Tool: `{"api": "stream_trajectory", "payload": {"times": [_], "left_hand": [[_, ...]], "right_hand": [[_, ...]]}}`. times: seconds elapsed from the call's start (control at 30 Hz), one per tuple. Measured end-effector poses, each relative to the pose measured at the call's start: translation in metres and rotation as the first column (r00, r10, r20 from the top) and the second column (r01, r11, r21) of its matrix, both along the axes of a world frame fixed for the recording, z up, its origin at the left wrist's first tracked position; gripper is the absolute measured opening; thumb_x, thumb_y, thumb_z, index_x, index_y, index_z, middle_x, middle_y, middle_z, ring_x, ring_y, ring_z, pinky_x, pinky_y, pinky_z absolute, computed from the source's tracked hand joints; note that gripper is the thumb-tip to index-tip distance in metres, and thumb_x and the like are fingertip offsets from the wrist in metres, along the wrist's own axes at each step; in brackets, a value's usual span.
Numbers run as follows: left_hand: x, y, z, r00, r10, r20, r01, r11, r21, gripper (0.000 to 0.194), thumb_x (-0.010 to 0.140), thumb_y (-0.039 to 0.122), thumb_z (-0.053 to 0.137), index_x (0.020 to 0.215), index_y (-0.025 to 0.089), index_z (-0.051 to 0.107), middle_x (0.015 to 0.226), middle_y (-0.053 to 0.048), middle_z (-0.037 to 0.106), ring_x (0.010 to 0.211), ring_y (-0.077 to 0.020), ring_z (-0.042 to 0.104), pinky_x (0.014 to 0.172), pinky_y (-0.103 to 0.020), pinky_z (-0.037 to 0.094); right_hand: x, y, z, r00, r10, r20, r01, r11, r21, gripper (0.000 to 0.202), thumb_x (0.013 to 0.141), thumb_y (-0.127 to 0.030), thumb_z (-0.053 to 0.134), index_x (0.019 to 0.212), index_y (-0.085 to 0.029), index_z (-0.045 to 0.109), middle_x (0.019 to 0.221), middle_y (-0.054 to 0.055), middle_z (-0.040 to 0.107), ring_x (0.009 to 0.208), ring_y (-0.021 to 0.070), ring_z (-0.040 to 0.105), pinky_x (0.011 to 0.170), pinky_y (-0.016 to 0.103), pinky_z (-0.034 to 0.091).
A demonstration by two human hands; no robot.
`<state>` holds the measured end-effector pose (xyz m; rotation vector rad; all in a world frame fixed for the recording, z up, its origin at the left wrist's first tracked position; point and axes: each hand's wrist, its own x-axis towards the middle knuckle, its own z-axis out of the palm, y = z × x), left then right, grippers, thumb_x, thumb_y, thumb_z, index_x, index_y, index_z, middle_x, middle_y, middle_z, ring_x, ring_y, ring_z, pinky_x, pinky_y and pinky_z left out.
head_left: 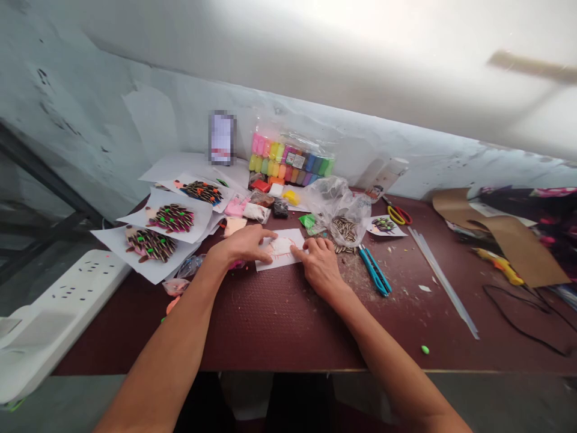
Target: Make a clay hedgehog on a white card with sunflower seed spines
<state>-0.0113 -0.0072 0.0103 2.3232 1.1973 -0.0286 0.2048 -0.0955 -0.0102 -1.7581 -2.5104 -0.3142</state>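
Observation:
A small white card [264,263] lies on the dark red table, with an orange outline drawing and a white patch, apparently flattened clay, inside it. My left hand [249,245] rests at the card's left side, thumb and fingers apart and touching it. From the right, my right hand [321,264] reaches in with a fingertip on the card's right part; its other fingers are bent loosely and nothing shows in them. Striped sunflower seeds [345,230] spill from a clear plastic bag [331,195] just beyond my right hand. Packets of soft clay [256,212] lie behind the card.
Seed-covered hedgehog pictures [170,218] on paper sit at the left, near a white power strip [67,288]. To the right are a teal utility knife [375,270], scissors [399,214], clear glue sticks [444,279] and a yellow glue gun [500,266]. Coloured clay packs [291,159] lean on the wall.

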Motion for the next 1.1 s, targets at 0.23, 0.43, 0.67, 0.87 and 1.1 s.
{"api": "stream_trajectory", "payload": {"times": [0.23, 0.43, 0.67, 0.87, 1.1], "left_hand": [[-0.0006, 0.0010, -0.0015, 1.000, -0.011, 0.001, 0.011, 1.000, -0.001, 0.076, 0.066, 0.047, 0.070, 0.137, 0.022, 0.057, 0.107, -0.008, 0.062, 0.098, -0.0257, 0.058, 0.087, -0.032, 0.043], [-0.0006, 0.0000, -0.0003, 1.000, -0.007, -0.006, 0.007, 1.000, 0.005, 0.075, 0.066, 0.046, 0.071, 0.136, 0.021, 0.058, 0.107, -0.008, 0.062, 0.099, -0.0257, 0.059, 0.086, -0.031, 0.043], [0.0001, -0.0002, 0.0000, 1.000, -0.002, -0.005, 0.002, 1.000, 0.003, 0.073, 0.066, 0.045, 0.071, 0.133, 0.021, 0.060, 0.108, -0.008, 0.063, 0.100, -0.0261, 0.059, 0.087, -0.030, 0.043], [-0.0007, 0.0002, -0.0013, 1.000, -0.010, -0.003, 0.010, 1.000, 0.012, 0.073, 0.067, 0.046, 0.070, 0.134, 0.021, 0.059, 0.111, -0.008, 0.063, 0.101, -0.0261, 0.059, 0.089, -0.030, 0.043], [-0.0005, 0.0010, -0.0028, 1.000, -0.011, -0.006, 0.011, 1.000, 0.008, 0.073, 0.067, 0.045, 0.070, 0.135, 0.021, 0.058, 0.112, -0.008, 0.063, 0.102, -0.0255, 0.060, 0.089, -0.030, 0.043]], "right_hand": [[0.0010, -0.0001, 0.0006, 1.000, -0.011, -0.030, 0.011, 1.000, -0.010, 0.040, 0.094, -0.014, 0.045, 0.126, -0.028, 0.065, 0.105, 0.011, 0.061, 0.094, 0.0248, 0.043, 0.086, 0.039, 0.026], [0.0007, 0.0008, -0.0005, 0.998, -0.030, -0.060, 0.029, 1.000, -0.007, 0.035, 0.094, -0.014, 0.046, 0.117, -0.025, 0.070, 0.102, 0.009, 0.063, 0.093, 0.0236, 0.043, 0.085, 0.037, 0.027], [0.0017, 0.0021, 0.0007, 0.992, -0.079, -0.101, 0.080, 0.997, 0.002, 0.041, 0.094, -0.012, 0.045, 0.127, -0.025, 0.066, 0.107, 0.010, 0.062, 0.095, 0.0238, 0.044, 0.085, 0.036, 0.028], [-0.0031, 0.0068, 0.0010, 0.995, -0.053, -0.087, 0.050, 0.998, -0.042, 0.043, 0.096, -0.014, 0.043, 0.131, -0.032, 0.063, 0.113, 0.010, 0.060, 0.099, 0.0241, 0.044, 0.087, 0.036, 0.028], [-0.0074, 0.0079, 0.0021, 0.998, -0.054, -0.033, 0.052, 0.996, -0.069, 0.041, 0.098, -0.019, 0.040, 0.130, -0.032, 0.063, 0.114, 0.011, 0.059, 0.101, 0.0251, 0.043, 0.090, 0.039, 0.027]]}}
